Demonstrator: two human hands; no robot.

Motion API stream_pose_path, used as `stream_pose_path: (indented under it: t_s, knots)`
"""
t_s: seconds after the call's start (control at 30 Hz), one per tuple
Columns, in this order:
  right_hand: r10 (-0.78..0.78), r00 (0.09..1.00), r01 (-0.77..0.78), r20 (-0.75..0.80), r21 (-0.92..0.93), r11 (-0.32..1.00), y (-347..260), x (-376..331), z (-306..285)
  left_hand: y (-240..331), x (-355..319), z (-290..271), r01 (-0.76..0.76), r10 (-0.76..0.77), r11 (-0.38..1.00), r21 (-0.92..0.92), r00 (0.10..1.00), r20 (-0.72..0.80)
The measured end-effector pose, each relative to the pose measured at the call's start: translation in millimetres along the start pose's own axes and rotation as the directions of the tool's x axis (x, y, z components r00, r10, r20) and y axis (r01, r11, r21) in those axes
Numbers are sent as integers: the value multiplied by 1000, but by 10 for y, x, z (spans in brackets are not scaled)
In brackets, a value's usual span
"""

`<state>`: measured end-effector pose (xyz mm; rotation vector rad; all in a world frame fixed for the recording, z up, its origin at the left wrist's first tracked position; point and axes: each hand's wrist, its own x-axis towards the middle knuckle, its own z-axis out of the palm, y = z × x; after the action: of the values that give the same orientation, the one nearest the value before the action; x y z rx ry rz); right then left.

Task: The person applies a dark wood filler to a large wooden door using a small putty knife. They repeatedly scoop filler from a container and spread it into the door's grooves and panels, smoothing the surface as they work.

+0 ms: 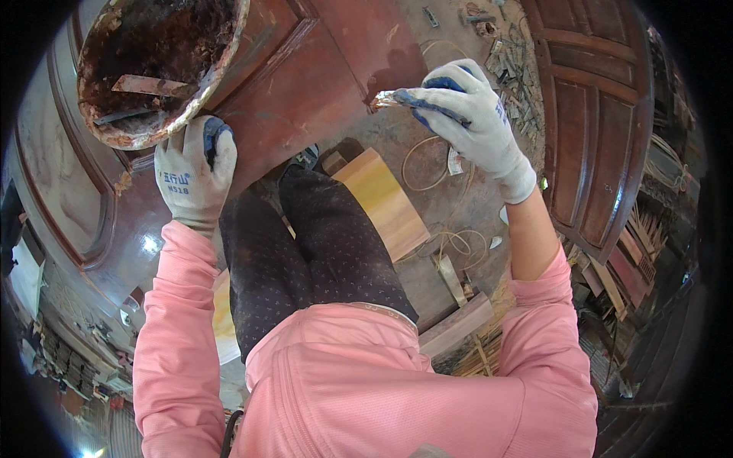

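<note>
My left hand (195,169), in a white glove with blue coating, grips the near underside of a round, crusted tub (179,122) at the upper left. Its fingers are partly hidden behind the rim. Dark brown residue coats the inside of the tub, where a flat reddish-brown strip (153,85) and a greyish strip (126,115) lie. My right hand (469,114), gloved alike, is closed in a pinch on a small crumpled whitish piece (383,99), whose kind I cannot make out. That piece is over the edge of a large reddish-brown wooden panel (305,99).
A second panelled brown door (584,114) stands at the right. Below my right hand, a thin looped cord (412,168) lies on the floor. Beside my knees is a yellowish wooden block (385,202). Scraps (511,76) litter the far floor, and boards (611,282) lean at the right.
</note>
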<state>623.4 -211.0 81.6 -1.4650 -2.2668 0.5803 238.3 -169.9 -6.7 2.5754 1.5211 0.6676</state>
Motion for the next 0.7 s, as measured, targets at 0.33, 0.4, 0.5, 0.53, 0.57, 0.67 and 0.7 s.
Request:
stream_pose_path:
  t_s: [0.33,0.4,0.5,0.53,0.57,0.67,0.7]
  knots:
    - [-237,953,243,191,-12,970,205,197,-56,0,-5,-22,52,-55,998,43,995,83]
    - [-244,943,253,228,-9,967,222,232,-90,28,-1,-38,78,-82,996,46,991,108]
    - [-241,947,239,213,35,970,214,275,-159,33,19,-76,70,-76,996,58,992,100]
    - [-234,951,229,200,48,972,206,291,-158,28,14,-70,75,-80,996,56,991,107]
    - [-228,956,220,187,62,974,199,307,-150,24,11,-68,79,-85,995,55,990,114]
    - [-253,955,249,155,41,968,184,352,-71,29,8,-65,81,-87,995,52,989,117]
    - [-257,955,255,148,32,966,183,370,-56,31,8,-67,80,-86,995,52,990,115]
